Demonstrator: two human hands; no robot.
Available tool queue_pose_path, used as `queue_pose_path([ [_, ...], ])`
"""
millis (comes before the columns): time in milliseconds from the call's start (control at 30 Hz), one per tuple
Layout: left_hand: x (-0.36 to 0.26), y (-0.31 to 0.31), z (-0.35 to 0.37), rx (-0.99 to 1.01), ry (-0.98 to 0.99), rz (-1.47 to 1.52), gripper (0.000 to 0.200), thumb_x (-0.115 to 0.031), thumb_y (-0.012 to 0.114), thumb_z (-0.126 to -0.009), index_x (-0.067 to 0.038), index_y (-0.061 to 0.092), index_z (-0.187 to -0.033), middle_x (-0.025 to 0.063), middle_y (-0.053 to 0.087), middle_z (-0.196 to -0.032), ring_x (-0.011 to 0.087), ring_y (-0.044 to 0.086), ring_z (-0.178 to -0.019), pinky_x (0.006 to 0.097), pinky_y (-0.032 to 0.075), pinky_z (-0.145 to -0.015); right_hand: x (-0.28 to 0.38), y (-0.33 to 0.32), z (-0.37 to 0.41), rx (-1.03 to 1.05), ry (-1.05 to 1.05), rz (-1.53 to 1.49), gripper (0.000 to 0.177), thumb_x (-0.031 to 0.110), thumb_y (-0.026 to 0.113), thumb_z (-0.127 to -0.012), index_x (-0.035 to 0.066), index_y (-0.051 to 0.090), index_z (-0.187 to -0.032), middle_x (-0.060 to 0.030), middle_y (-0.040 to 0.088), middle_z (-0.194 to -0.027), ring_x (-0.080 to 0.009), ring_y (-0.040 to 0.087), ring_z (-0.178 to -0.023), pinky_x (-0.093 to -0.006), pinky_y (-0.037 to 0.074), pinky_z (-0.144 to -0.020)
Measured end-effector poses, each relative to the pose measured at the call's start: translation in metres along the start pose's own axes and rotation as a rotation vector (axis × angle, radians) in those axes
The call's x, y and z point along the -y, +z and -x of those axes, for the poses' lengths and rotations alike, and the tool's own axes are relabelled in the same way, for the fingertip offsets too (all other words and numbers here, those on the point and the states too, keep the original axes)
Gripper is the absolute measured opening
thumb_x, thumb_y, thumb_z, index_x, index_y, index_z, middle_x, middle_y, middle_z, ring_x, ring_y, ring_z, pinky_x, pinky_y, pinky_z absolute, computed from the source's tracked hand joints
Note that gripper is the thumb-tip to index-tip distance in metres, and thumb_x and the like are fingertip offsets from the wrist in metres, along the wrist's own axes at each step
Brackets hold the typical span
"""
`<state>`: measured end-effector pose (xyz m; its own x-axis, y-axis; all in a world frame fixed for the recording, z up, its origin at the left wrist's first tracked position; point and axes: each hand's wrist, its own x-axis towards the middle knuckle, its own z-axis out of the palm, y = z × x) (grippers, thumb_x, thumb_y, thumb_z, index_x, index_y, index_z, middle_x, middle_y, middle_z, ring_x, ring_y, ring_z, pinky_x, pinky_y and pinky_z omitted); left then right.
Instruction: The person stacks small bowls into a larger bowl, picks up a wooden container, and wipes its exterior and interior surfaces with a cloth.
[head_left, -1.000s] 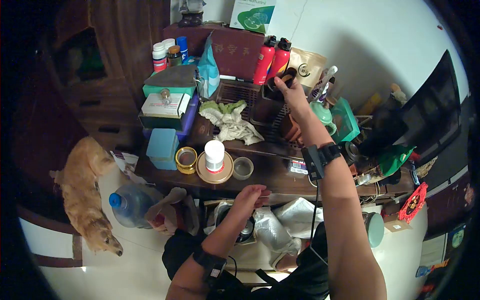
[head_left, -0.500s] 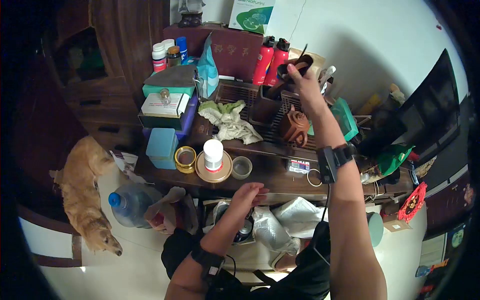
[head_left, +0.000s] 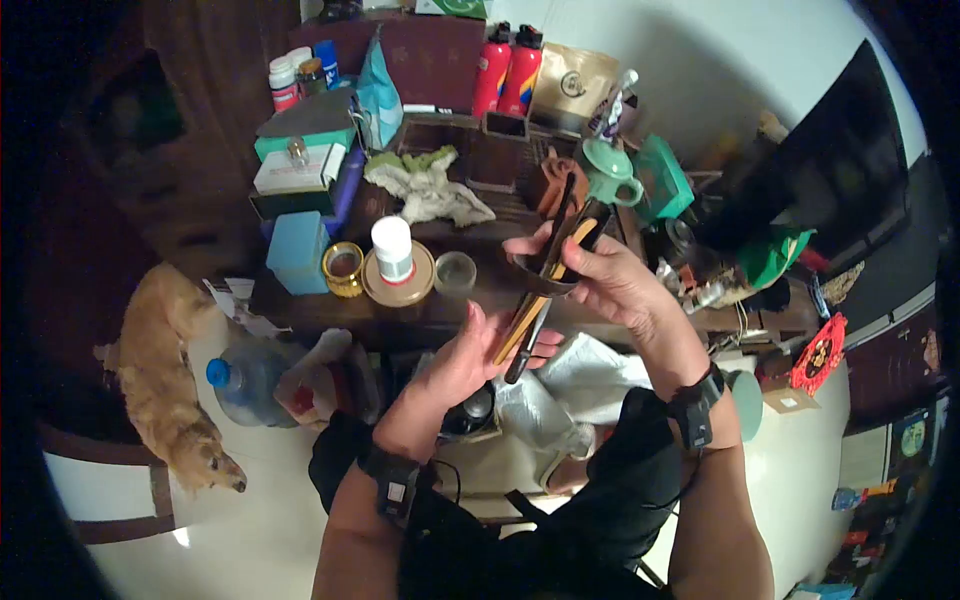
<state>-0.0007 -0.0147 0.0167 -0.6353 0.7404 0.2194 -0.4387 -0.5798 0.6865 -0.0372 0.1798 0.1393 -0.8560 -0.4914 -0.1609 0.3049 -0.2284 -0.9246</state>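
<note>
My right hand [head_left: 615, 280] is closed around a bundle of slim wooden tea tools [head_left: 527, 318], some dark and one light tan, slanting down toward my left hand. A dark ring-like piece [head_left: 545, 284] encircles the bundle near my right fingers. My left hand [head_left: 480, 350] is held palm up with fingers spread, under the lower ends of the tools, which overlap its palm. Beyond my right hand stand a reddish-brown clay teapot [head_left: 558, 183] and a light green lidded teapot [head_left: 607, 172]. A square dark wooden holder [head_left: 498, 160] stands farther back.
On the dark cabinet are a crumpled cloth [head_left: 432, 190], a white bottle [head_left: 393, 248] on a round lid, a glass cup [head_left: 455, 272] and a blue box [head_left: 298, 253]. Two red canisters [head_left: 507, 75] stand behind. A dog [head_left: 170, 370] lies on the floor at left, near a water jug [head_left: 250, 385].
My right hand has come down and toward me from above the holder, bringing the tools. My left hand has risen slightly and now lies under their ends. The view has shifted.
</note>
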Motion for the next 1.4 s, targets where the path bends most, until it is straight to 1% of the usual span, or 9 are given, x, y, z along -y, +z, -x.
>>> queue_pose_path([
  [233, 0.026, 0.005, 0.0, -0.145, -0.013, -0.093, 0.075, -0.063, 0.033, -0.09, -0.004, 0.033, -0.136, 0.0124, 0.051, -0.127, 0.029, 0.055, -0.113, 0.0422, 0.046, -0.095, -0.065, -0.002, 0.037, -0.103, 0.004, -0.045, 0.041, 0.031, 0.066, -0.085, 0.006, 0.054, -0.116, -0.015, 0.058, -0.122, -0.0219, 0.057, -0.106, -0.0357, 0.05, -0.083],
  [300, 0.033, 0.008, 0.003, -0.205, -0.032, -0.069, 0.061, -0.048, 0.048, -0.092, -0.004, 0.037, -0.133, 0.0105, 0.053, -0.124, 0.0255, 0.058, -0.108, 0.0384, 0.049, -0.088, -0.084, -0.004, 0.042, -0.121, -0.029, 0.019, 0.042, 0.03, 0.063, -0.088, 0.003, 0.053, -0.118, -0.0131, 0.059, -0.12, -0.0197, 0.058, -0.102, -0.0334, 0.049, -0.084],
  [467, 0.06, 0.013, 0.005, -0.321, -0.112, -0.122, 0.05, -0.034, 0.058, -0.091, -0.004, 0.041, -0.127, 0.0062, 0.058, -0.109, 0.0202, 0.064, -0.09, 0.0284, 0.051, -0.072, -0.124, -0.008, 0.056, -0.259, -0.039, 0.009, 0.044, 0.039, 0.052, -0.094, 0.001, 0.055, -0.116, -0.0061, 0.061, -0.088, -0.0141, 0.057, -0.077, -0.0271, 0.046, -0.054],
  [633, 0.053, 0.029, 0.01, -0.331, -0.247, -0.311, 0.046, -0.039, 0.055, -0.09, -0.003, 0.047, -0.118, 0.0089, 0.059, -0.098, 0.0197, 0.065, -0.076, 0.0283, 0.051, -0.062, -0.145, 0.0, 0.065, -0.292, -0.16, 0.002, 0.046, 0.041, 0.049, -0.095, 0.0, 0.054, -0.116, -0.0089, 0.062, -0.092, -0.0166, 0.058, -0.07, -0.0272, 0.044, -0.05],
  [733, 0.058, 0.025, 0.011, -0.339, -0.292, -0.237, 0.046, -0.041, 0.051, -0.089, -0.003, 0.053, -0.115, 0.01, 0.063, -0.095, 0.0184, 0.065, -0.077, 0.0268, 0.05, -0.062, -0.135, 0.004, 0.075, -0.312, -0.16, -0.111, 0.045, 0.041, 0.047, -0.096, 0.0, 0.053, -0.112, -0.0113, 0.064, -0.103, -0.0189, 0.062, -0.077, -0.0288, 0.048, -0.053],
  [833, 0.056, 0.022, 0.011, -0.282, -0.294, -0.227, 0.046, -0.041, 0.049, -0.09, -0.004, 0.054, -0.116, 0.0097, 0.065, -0.099, 0.0166, 0.064, -0.078, 0.0262, 0.05, -0.065, -0.131, 0.004, 0.078, -0.31, -0.179, -0.138, 0.041, 0.043, 0.052, -0.092, 0.004, 0.054, -0.103, -0.0139, 0.062, -0.112, -0.0221, 0.06, -0.1, -0.0381, 0.046, -0.088],
  [1033, 0.057, 0.006, 0.017, -0.175, -0.335, -0.253, 0.051, -0.038, 0.054, -0.088, 0.001, 0.05, -0.12, 0.0128, 0.063, -0.104, 0.0225, 0.064, -0.087, 0.0296, 0.051, -0.067, -0.1, -0.034, 0.079, -0.534, -0.432, -0.258, 0.032, 0.037, 0.051, -0.094, 0.004, 0.053, -0.092, -0.0076, 0.06, -0.088, -0.0284, 0.061, -0.099, -0.0454, 0.048, -0.09],
  [1167, 0.034, 0.032, 0.019, -0.119, -0.139, -0.44, 0.061, -0.028, 0.064, -0.083, -0.004, 0.04, -0.132, 0.0097, 0.059, -0.109, 0.0211, 0.063, -0.093, 0.0298, 0.051, -0.07, -0.093, -0.069, 0.091, -0.527, -0.555, -0.552, 0.028, 0.036, 0.057, -0.092, 0.008, 0.052, -0.086, -0.0023, 0.054, -0.073, -0.0204, 0.059, -0.071, -0.0427, 0.052, -0.084],
  [1400, 0.029, 0.025, 0.012, -0.077, 0.044, -0.341, 0.075, 0.0, 0.074, -0.071, -0.008, 0.037, -0.136, 0.0013, 0.046, -0.118, 0.0097, 0.05, -0.102, 0.0276, 0.045, -0.092, -0.135, -0.063, 0.079, -0.706, -0.118, -0.289, 0.039, 0.042, 0.07, -0.081, 0.009, 0.05, -0.089, -0.0007, 0.05, -0.069, -0.0102, 0.049, -0.052, -0.0254, 0.045, -0.046],
])
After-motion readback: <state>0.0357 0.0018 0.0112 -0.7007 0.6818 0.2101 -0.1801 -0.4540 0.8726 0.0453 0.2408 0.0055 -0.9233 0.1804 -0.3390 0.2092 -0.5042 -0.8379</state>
